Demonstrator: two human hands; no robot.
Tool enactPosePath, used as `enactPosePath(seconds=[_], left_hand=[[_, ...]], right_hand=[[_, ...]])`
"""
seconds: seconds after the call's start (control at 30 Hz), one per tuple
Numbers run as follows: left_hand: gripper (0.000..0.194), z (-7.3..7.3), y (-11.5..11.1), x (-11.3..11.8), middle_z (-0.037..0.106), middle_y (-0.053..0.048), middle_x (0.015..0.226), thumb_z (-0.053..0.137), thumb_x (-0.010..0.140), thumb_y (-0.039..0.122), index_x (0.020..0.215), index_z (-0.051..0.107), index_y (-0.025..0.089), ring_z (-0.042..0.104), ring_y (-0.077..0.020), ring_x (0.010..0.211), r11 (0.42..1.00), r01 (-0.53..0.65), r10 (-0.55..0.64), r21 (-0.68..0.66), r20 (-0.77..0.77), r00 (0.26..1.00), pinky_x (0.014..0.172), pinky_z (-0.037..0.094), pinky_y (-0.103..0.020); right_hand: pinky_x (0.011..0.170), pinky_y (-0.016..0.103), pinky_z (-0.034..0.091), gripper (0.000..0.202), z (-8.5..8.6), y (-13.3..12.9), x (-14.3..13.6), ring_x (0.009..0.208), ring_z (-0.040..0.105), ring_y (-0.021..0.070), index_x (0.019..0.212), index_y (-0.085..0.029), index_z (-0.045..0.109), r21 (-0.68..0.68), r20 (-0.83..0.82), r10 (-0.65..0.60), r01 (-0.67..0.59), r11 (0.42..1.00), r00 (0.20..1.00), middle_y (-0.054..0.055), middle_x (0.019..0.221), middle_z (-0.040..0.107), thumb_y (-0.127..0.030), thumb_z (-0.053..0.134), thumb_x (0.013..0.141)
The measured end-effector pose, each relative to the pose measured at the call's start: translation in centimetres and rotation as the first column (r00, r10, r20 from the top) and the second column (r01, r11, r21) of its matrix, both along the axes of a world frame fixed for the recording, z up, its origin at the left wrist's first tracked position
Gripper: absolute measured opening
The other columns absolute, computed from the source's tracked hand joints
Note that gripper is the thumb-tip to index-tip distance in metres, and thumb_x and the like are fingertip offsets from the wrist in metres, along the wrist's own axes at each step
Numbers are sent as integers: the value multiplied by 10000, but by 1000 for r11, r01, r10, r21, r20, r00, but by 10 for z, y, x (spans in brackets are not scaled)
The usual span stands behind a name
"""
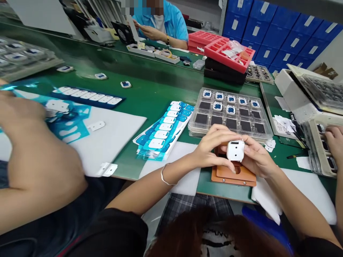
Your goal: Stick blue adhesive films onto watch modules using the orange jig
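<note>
A small white square casing (235, 151) with rounded corners, a black slot and two dark dots is pinched in my right hand (258, 159). My left hand (214, 150) curves around the other side of it, thumb and fingers spread apart. Its fingertips reach the casing's top edge; whether they touch it I cannot tell. Below both hands an orange fixture (234, 176) with screws rests at the table edge. Behind them stands a clear compartment tray (195, 126), where several white and blue casings sit in the back rows. Left of my hands lies a fanned stack of blue and white adhesive sheets (166, 130).
A co-worker's arm (40, 160) works over a white foam sheet (118, 132) at left. Another person's hand (334, 139) touches a tray at far right. Red trays (227, 51) are stacked behind, and a person in blue (174, 23) sits opposite.
</note>
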State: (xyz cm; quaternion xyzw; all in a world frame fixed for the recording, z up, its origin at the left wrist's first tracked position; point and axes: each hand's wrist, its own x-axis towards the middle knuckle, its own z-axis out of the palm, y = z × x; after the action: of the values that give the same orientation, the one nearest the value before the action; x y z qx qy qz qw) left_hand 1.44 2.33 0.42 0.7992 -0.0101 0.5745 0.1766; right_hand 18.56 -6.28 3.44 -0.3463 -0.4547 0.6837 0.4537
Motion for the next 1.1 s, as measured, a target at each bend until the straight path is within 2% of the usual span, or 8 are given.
enactPosePath(seconds=[0.2,0.33,0.4,0.53,0.6,0.77,0.97,1.1], left_hand=[[821,-1,0,1,719,-104,1059,763,714,613,1394,522,220,645,-220,958,999,-1,-1,53,48,999,827,535,-364],[802,1,-2,0,728,-88,1023,764,716,598,1381,526,218,660,-194,910,999,3,-5,40,70,998,804,539,-334],[849,1,-3,0,739,-86,1010,791,678,596,1383,507,217,659,-190,893,1000,22,-23,14,90,996,793,538,-326],[884,1,-6,-1,750,-76,996,833,588,605,1325,516,234,626,-180,847,997,43,-36,-60,114,993,748,534,-304],[820,1,-7,-1,754,-76,992,832,586,604,1257,546,228,616,-175,832,997,45,-38,-63,109,993,730,531,-295],[666,3,-7,-1,768,-97,997,803,649,589,1140,577,200,635,-174,858,1000,8,-6,-22,93,996,713,518,-288],[552,4,-9,-2,782,-68,1000,724,761,584,1148,571,222,648,-159,857,993,-81,81,85,1,997,721,477,-288],[587,2,-9,-2,782,-36,1005,684,776,623,1216,557,256,651,-161,848,991,-85,87,104,-19,996,735,447,-306]], right_hand=[[758,288,600,273,-3,-4,-4,800,699,135,993,-240,592,26,-24,-74,74,997,997,2,881,697,-406,742,837],[541,205,555,197,-5,-6,-4,663,641,95,1006,-260,588,274,70,-203,177,945,977,-18,904,653,-346,707,874],[567,237,566,200,-4,-8,-3,719,640,105,1056,-285,596,536,163,-385,246,808,908,5,1036,624,-260,691,882],[676,301,569,249,1,-10,-3,757,597,100,997,-278,683,943,215,-748,65,326,628,26,1100,495,-87,687,837],[660,313,558,275,4,-12,-3,744,571,102,1020,-276,697,971,219,-802,-40,238,555,33,1084,456,-71,681,837],[655,311,545,298,7,-18,-6,822,557,138,1078,-275,699,968,242,-826,-73,239,508,46,1065,470,-92,691,843],[621,278,505,48,10,-22,-9,858,554,157,816,-243,731,865,357,-787,141,482,502,33,947,506,-200,751,817],[605,275,483,82,11,-22,-8,818,531,155,754,-247,722,800,400,-747,196,568,531,28,902,507,-280,759,819]])
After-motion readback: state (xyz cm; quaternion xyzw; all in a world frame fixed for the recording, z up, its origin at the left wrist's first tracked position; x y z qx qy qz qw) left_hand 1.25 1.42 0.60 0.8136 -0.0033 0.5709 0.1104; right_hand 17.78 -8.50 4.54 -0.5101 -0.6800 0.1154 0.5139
